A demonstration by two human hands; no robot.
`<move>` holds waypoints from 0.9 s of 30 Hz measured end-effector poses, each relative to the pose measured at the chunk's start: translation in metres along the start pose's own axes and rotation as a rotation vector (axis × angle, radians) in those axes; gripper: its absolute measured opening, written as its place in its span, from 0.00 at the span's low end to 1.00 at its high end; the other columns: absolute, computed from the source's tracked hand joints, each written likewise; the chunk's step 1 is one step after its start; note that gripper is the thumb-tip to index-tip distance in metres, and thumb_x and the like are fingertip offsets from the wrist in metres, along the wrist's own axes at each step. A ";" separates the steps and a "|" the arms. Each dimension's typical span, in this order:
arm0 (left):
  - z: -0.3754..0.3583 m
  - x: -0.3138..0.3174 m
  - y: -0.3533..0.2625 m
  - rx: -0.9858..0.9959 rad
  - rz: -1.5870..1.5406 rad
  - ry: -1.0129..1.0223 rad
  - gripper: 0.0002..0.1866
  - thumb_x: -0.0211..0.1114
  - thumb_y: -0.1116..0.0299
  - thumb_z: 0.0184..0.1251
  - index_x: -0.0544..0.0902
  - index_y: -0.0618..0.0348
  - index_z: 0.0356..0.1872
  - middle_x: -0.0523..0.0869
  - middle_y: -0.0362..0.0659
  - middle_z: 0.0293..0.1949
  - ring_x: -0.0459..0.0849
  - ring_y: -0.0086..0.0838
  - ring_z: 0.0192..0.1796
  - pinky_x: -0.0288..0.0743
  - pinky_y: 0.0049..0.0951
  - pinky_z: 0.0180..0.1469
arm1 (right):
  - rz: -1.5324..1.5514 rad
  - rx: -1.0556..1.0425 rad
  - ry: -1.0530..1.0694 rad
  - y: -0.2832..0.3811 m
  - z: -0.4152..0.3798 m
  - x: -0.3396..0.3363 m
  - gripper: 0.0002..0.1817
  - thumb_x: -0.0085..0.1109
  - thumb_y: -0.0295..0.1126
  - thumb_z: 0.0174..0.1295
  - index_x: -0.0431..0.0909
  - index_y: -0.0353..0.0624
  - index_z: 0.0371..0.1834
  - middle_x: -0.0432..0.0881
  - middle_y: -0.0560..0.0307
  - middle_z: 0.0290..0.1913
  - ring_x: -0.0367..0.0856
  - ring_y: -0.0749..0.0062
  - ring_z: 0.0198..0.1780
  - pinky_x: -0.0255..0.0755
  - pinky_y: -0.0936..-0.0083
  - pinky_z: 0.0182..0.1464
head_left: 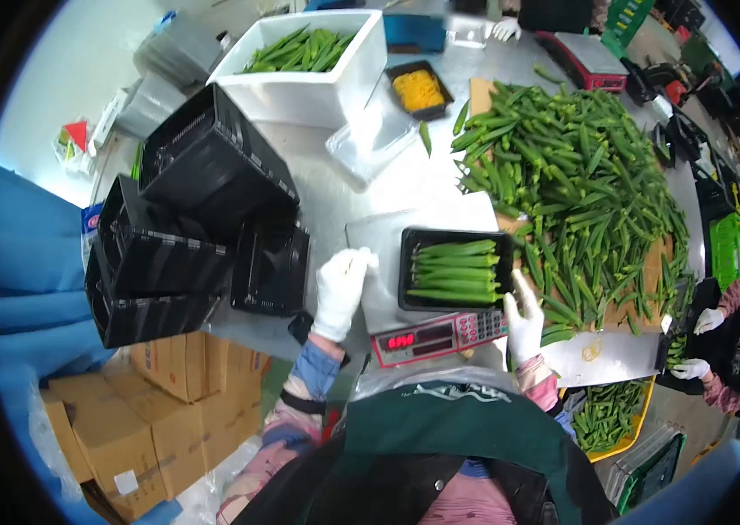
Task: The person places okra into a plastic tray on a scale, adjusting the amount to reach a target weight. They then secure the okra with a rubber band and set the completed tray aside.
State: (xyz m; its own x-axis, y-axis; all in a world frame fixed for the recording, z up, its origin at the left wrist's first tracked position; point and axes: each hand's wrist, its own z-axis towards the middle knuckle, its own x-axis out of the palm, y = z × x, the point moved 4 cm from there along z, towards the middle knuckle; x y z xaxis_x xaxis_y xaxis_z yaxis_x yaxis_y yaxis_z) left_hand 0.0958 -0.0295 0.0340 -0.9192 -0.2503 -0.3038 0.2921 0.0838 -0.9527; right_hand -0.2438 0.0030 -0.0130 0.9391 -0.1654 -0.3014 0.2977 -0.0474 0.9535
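Note:
My left hand, in a white glove, is raised at the left side of the scale, its fingers drawn together; what they hold, if anything, is hidden. A black tray with a row of several okra pods rests on the weighing scale, whose red display is lit. At the tray's right edge is my right hand, also gloved, its fingers apart and the fingertips close to the pod ends. Just beyond it a large heap of okra spreads over cardboard on the metal table.
Stacked black trays stand at the left. Behind are a white foam box holding okra, a clear plastic container and a black tray of yellow bands. Another person's gloved hands work at the right. Cardboard boxes sit lower left.

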 end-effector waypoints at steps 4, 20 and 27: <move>-0.009 0.018 -0.007 0.154 0.108 -0.088 0.08 0.63 0.71 0.74 0.89 0.62 0.43 0.90 0.40 0.35 0.79 0.18 0.27 0.74 0.22 0.32 | -0.076 -0.059 0.003 -0.008 0.000 -0.001 0.26 0.62 0.26 0.67 0.74 0.41 0.70 0.79 0.48 0.67 0.80 0.62 0.62 0.70 0.69 0.67; -0.032 0.047 -0.041 0.423 0.172 -0.147 0.15 0.69 0.76 0.66 0.86 0.57 0.54 0.88 0.44 0.47 0.83 0.37 0.52 0.76 0.35 0.58 | -1.015 -0.600 0.556 0.075 0.033 0.052 0.29 0.71 0.41 0.56 0.80 0.47 0.62 0.83 0.56 0.51 0.80 0.60 0.54 0.71 0.64 0.56; -0.037 0.038 -0.040 0.374 0.200 -0.161 0.16 0.69 0.77 0.67 0.86 0.57 0.55 0.87 0.46 0.46 0.84 0.34 0.52 0.76 0.33 0.58 | -0.889 -0.584 0.538 0.058 0.037 0.049 0.30 0.72 0.42 0.56 0.80 0.50 0.64 0.82 0.57 0.53 0.79 0.59 0.56 0.71 0.62 0.59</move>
State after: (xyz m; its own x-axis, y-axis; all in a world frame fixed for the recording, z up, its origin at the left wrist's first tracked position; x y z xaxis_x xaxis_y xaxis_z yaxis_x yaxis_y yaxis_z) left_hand 0.0392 -0.0066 0.0605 -0.7910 -0.4137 -0.4506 0.5621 -0.2010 -0.8023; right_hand -0.1866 -0.0447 0.0280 0.2745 0.1395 -0.9514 0.7830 0.5419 0.3053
